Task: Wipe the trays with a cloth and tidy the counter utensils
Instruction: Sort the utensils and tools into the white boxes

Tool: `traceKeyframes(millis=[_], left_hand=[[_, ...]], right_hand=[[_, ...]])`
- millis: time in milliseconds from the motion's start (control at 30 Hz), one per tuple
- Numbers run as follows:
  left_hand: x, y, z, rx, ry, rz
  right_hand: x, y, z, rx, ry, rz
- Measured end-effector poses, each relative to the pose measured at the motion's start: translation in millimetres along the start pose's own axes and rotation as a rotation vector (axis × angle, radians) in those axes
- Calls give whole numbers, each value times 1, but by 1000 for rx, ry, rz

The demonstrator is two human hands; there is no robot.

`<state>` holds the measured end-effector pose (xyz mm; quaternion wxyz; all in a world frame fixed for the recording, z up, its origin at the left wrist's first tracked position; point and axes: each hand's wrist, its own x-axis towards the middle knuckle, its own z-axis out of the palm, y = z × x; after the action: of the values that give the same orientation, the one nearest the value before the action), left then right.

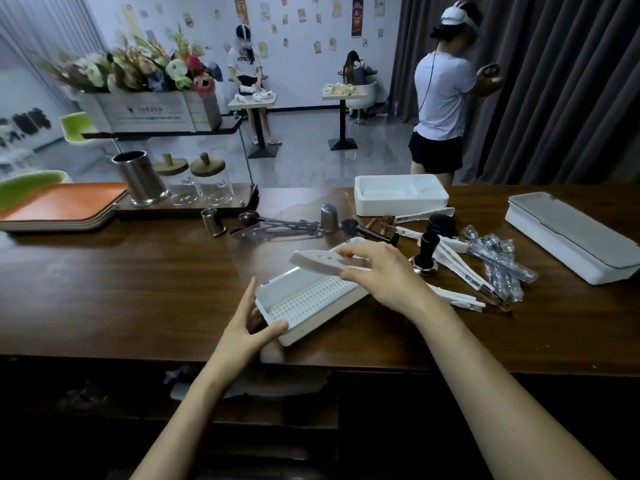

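slotted tray point(311, 299) sits mid tabletop point(138, 289), towards the near edge. Thin stiff plastic, looks light and slick, so grab the end walls, not the slotted floor. Left hand point(249, 327) pinches its near corner, right hand point(384, 271) grips a white perforated insert point(322, 261) just above it. Loose utensils point(280, 226) lie behind

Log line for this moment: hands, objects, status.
left hand grips white slotted tray corner | right hand holds white perforated insert above tray | loose utensils behind on counter
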<state>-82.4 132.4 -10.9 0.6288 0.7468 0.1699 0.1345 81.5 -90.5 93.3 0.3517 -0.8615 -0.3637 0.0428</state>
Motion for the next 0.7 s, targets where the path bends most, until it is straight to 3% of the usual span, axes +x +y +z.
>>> traceKeyframes(millis=[233,700], left_hand=[[1,-1,-3,-6,-29,14],[6,-10,-10,-62,-63,-4]], right_hand=[[36,-28,29,12,-132,-102],[66,15,61,-280,-470,77]])
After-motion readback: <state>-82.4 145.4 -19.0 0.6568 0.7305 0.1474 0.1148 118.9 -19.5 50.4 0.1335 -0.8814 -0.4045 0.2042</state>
